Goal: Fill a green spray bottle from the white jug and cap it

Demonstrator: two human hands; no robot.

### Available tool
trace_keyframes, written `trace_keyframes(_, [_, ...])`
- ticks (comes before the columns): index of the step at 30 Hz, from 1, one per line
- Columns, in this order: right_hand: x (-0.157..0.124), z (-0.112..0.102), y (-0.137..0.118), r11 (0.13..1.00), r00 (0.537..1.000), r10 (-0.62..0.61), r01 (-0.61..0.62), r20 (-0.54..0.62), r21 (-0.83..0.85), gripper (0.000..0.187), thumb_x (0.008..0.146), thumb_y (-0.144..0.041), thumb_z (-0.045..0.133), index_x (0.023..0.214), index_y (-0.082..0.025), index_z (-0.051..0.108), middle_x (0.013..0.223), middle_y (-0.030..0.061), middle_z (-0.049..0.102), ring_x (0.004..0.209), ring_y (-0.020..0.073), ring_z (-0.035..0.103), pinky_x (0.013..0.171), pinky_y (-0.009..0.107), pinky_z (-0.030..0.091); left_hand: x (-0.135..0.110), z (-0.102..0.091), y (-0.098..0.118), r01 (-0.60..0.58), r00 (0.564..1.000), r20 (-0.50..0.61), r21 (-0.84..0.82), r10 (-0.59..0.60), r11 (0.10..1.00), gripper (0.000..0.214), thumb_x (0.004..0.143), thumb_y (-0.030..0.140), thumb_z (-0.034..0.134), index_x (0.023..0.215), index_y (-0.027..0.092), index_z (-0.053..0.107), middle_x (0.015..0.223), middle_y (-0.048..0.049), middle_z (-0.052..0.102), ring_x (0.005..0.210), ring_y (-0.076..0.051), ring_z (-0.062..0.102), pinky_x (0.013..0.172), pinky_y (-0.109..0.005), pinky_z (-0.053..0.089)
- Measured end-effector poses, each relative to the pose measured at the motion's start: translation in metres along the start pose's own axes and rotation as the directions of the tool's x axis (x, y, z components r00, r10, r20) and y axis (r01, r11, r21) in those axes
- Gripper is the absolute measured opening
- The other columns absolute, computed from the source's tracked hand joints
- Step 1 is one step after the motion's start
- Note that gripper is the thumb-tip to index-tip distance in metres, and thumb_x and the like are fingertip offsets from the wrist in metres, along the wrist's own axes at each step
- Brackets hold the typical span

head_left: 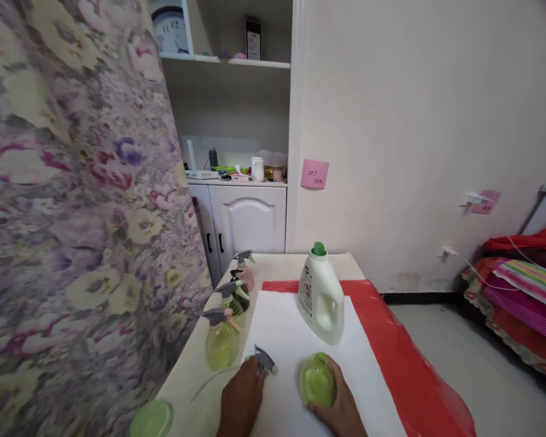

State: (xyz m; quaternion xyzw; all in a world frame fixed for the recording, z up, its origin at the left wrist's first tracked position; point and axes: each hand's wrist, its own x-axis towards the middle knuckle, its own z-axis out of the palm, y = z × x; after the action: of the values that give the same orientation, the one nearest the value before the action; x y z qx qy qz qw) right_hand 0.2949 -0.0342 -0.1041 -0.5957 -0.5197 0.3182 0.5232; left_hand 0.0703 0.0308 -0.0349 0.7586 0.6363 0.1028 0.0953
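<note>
My left hand (242, 397) is closed around a grey spray nozzle (266, 360), whose thin dip tube (212, 377) trails out to the left. On the right, my right hand (341, 405) grips a green, see-through spray bottle (317, 381) with no nozzle fitted on it. Both hands are over a white sheet (282, 328). Behind the bottle stands a large pale-green jug (322, 300) with a handle; its cap is off and a green spout shows in its mouth.
Several spray bottles line the table's left side, the nearest a yellow-green one (221, 346). A round green lid or container (152, 419) sits at the front left. A red cover (404, 364) lies under the sheet. A floral curtain (86, 218) hangs close on the left.
</note>
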Motion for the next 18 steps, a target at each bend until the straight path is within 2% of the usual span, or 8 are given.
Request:
trace_keyframes(4, [-0.002, -0.001, -0.004, 0.999, 1.000, -0.023, 0.023, -0.007, -0.032, 0.084, 0.058, -0.020, 0.071, 0.134, -0.021, 0.037, 0.138, 0.0100, 0.052, 0.129, 0.0283, 0.046, 0.111, 0.042, 0.034, -0.003, 0.008, 0.004, 0.066, 0.998, 0.004, 0.009, -0.066, 0.998, 0.032, 0.088, 0.033, 0.042, 0.112, 0.019, 0.060, 0.111, -0.0105, 0.071, 0.103, -0.026, 0.066, 0.082, -0.033, 0.046])
trace_keyframes(8, [-0.003, -0.003, -0.009, 0.997, 1.000, -0.016, 0.016, 0.004, -0.073, 0.084, 0.057, -0.015, 0.067, 0.135, -0.019, 0.036, 0.139, 0.0096, 0.050, 0.130, 0.0267, 0.045, 0.112, 0.040, 0.033, -0.005, 0.008, 0.008, 0.075, 0.997, -0.005, -0.002, -0.075, 0.997, 0.029, 0.087, 0.035, 0.046, 0.108, 0.021, 0.060, 0.110, -0.0079, 0.071, 0.103, -0.024, 0.066, 0.081, -0.030, 0.046])
trace_keyframes(11, [-0.002, -0.004, -0.011, 0.997, 1.000, -0.009, 0.011, 0.027, -0.079, 0.085, 0.057, -0.014, 0.066, 0.136, -0.016, 0.033, 0.141, 0.0108, 0.049, 0.131, 0.0263, 0.044, 0.113, 0.039, 0.031, -0.007, 0.003, 0.007, 0.096, 0.995, -0.033, -0.008, -0.096, 0.995, 0.030, 0.091, 0.035, 0.038, 0.104, 0.020, 0.060, 0.102, -0.0080, 0.073, 0.096, -0.024, 0.068, 0.075, -0.030, 0.047])
trace_keyframes(13, [-0.001, -0.003, -0.011, 0.998, 1.000, -0.009, 0.010, 0.022, -0.064, 0.085, 0.057, -0.013, 0.066, 0.136, -0.016, 0.034, 0.140, 0.0109, 0.049, 0.130, 0.0264, 0.045, 0.112, 0.038, 0.033, -0.006, -0.002, 0.003, 0.122, 0.990, -0.070, -0.009, -0.123, 0.992, 0.037, 0.095, 0.031, 0.026, 0.103, 0.018, 0.059, 0.101, -0.0102, 0.072, 0.093, -0.024, 0.068, 0.074, -0.031, 0.047])
trace_keyframes(15, [-0.001, -0.001, -0.009, 0.999, 1.000, -0.019, 0.019, -0.007, -0.048, 0.085, 0.056, -0.012, 0.065, 0.135, -0.017, 0.036, 0.137, 0.0094, 0.052, 0.128, 0.0265, 0.047, 0.110, 0.038, 0.036, -0.005, -0.008, -0.002, 0.128, 0.986, -0.109, -0.006, -0.128, 0.992, 0.041, 0.096, 0.022, 0.019, 0.110, 0.016, 0.057, 0.112, -0.0128, 0.067, 0.100, -0.023, 0.066, 0.080, -0.030, 0.046])
trace_keyframes(18, [-0.001, 0.002, -0.005, 0.998, 0.998, -0.039, 0.036, -0.051, -0.049, 0.085, 0.053, -0.010, 0.064, 0.134, -0.019, 0.038, 0.135, 0.0075, 0.053, 0.127, 0.0266, 0.048, 0.109, 0.037, 0.037, 0.000, -0.012, -0.006, 0.082, 0.990, -0.118, 0.004, -0.081, 0.997, 0.040, 0.092, 0.011, 0.026, 0.119, 0.017, 0.055, 0.127, -0.0106, 0.059, 0.113, -0.019, 0.058, 0.090, -0.026, 0.043])
